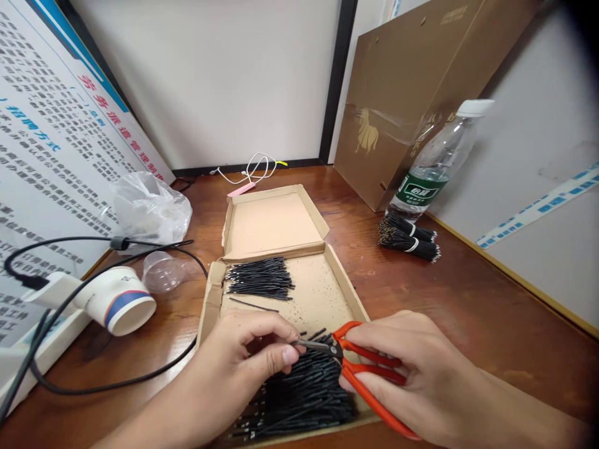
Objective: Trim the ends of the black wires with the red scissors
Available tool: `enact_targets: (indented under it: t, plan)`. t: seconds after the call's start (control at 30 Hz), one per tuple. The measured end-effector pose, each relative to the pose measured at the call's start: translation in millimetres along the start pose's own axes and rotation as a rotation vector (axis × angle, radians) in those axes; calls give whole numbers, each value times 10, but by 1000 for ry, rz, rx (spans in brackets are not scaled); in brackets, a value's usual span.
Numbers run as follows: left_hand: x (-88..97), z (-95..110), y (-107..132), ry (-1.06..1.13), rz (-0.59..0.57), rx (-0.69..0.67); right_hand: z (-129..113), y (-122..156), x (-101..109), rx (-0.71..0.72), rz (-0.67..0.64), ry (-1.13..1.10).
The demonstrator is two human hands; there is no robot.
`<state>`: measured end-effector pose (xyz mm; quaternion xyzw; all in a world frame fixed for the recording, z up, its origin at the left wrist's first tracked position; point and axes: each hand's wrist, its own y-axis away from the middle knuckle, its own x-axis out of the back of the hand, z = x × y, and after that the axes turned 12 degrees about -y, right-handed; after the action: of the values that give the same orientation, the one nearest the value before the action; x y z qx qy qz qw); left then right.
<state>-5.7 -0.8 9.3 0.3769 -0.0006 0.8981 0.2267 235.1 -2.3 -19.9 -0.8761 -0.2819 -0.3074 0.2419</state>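
Observation:
My left hand (248, 358) pinches a thin black wire (304, 342) between thumb and forefinger. My right hand (407, 368) grips orange-handled scissors (362, 368), whose blades meet the wire at the left fingertips. Both hands hover over a shallow cardboard box (327, 293). A large heap of black wires (304, 393) lies in the box's near end, partly under my hands. A smaller neat pile of black wires (259, 277) lies at its far left. One loose wire (253, 304) rests between them.
A tied bundle of black wires (407, 237) lies by a plastic bottle (435, 162) and a brown box (402, 93) at the right. At the left stand a paper cup (119, 302), black cables (93, 380), a clear lid (161, 271) and a plastic bag (150, 206).

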Motion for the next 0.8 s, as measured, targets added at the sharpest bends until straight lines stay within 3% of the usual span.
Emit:
enact_targets:
  t: [0.37, 0.8]
  plan:
    - [-28, -19, -11, 51, -11, 14, -2, 14, 12, 10, -10, -3]
    - [-52, -26, 16, 215, -54, 66, 73, 39, -65, 101, 100, 33]
